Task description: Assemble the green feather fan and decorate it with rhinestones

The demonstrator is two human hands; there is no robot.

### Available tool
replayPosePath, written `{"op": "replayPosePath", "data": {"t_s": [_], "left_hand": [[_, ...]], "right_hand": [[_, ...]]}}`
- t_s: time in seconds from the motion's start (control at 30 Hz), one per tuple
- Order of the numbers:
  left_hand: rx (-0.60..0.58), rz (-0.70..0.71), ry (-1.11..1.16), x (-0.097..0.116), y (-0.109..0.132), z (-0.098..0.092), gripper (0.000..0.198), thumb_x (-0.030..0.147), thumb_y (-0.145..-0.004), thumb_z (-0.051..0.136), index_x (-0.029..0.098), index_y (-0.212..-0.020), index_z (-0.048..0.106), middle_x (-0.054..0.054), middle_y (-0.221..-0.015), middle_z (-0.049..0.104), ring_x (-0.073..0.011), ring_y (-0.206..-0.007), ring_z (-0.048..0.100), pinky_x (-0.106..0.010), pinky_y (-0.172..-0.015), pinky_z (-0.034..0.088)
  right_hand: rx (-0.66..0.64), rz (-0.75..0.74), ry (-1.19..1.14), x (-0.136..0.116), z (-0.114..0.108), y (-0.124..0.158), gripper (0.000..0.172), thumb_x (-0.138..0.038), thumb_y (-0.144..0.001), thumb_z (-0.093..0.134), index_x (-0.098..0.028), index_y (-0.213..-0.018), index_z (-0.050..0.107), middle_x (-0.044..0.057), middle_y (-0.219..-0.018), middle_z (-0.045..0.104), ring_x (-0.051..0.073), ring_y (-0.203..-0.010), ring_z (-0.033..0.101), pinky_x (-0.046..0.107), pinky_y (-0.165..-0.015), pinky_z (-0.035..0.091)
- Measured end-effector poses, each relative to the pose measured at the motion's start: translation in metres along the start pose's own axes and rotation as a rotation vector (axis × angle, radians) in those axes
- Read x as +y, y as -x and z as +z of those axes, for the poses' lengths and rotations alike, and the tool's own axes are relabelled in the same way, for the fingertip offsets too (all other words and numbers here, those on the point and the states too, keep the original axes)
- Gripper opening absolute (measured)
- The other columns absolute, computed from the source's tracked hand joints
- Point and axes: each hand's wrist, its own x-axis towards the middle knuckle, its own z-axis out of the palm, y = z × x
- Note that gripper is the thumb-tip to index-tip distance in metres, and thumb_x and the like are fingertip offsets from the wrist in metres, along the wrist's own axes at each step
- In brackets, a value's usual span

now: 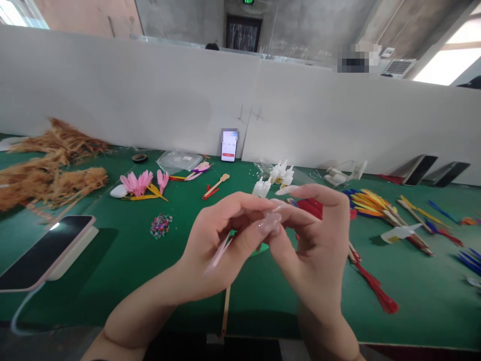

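My left hand (225, 240) and my right hand (315, 240) meet over the front of the green table, both closed in a pinch with fingertips touching. A thin pale pink strip (217, 258) sticks out of my left hand at the thumb side; its other end is hidden among the fingers. Whatever lies between the meeting fingertips is too small and covered to make out. My right index finger is bent and raised. Under the hands a bit of bright green material (261, 249) shows, and a slim wooden stick (226, 311) lies toward the table's front edge.
Glue bottles (281, 173) stand behind the hands. To the left are pink feather-like petals (137, 183), loose sequins (161, 225) and a phone (47, 250). At right lie a red tassel (378, 288), a yellow feather bundle (370, 201) and a tipped glue bottle (398, 233).
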Motion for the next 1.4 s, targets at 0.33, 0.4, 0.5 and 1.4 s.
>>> {"op": "replayPosePath", "data": {"t_s": [0.33, 0.4, 0.5, 1.4], "left_hand": [[0.008, 0.05, -0.11, 0.002, 0.002, 0.0, 0.02, 0.018, -0.087, 0.065, 0.024, -0.106, 0.067, 0.002, -0.079, 0.071, -0.0081, -0.06, 0.062, -0.017, -0.05, 0.052], [-0.007, 0.047, -0.129, 0.002, 0.003, -0.001, 0.023, 0.019, -0.087, 0.065, 0.025, -0.109, 0.067, 0.001, -0.077, 0.071, -0.0091, -0.061, 0.062, -0.019, -0.049, 0.051], [-0.012, 0.033, -0.112, 0.002, 0.002, -0.001, 0.02, 0.02, -0.089, 0.063, 0.024, -0.108, 0.067, 0.001, -0.075, 0.07, -0.0098, -0.06, 0.063, -0.02, -0.049, 0.052], [0.061, 0.0, 0.034, 0.005, 0.002, 0.008, 0.01, 0.016, -0.092, 0.058, 0.02, -0.093, 0.068, 0.005, -0.068, 0.065, 0.0004, -0.045, 0.047, -0.008, -0.039, 0.038]], "right_hand": [[0.007, 0.015, -0.011, -0.002, 0.0, 0.002, 0.041, -0.008, -0.081, 0.061, -0.033, -0.109, 0.046, -0.006, -0.082, 0.056, 0.008, -0.054, 0.062, 0.022, -0.042, 0.046], [0.024, 0.017, 0.006, -0.002, 0.0, 0.002, 0.04, -0.009, -0.08, 0.061, -0.033, -0.108, 0.047, -0.004, -0.088, 0.055, 0.008, -0.055, 0.061, 0.021, -0.041, 0.046], [0.038, 0.013, 0.03, -0.001, 0.0, 0.002, 0.039, -0.01, -0.08, 0.062, -0.033, -0.108, 0.047, -0.003, -0.091, 0.055, 0.007, -0.054, 0.061, 0.021, -0.04, 0.045], [-0.001, 0.003, 0.002, -0.006, 0.0, 0.001, 0.035, -0.007, -0.081, 0.059, -0.028, -0.105, 0.044, -0.01, -0.064, 0.055, 0.009, -0.045, 0.06, 0.022, -0.04, 0.047]]}}
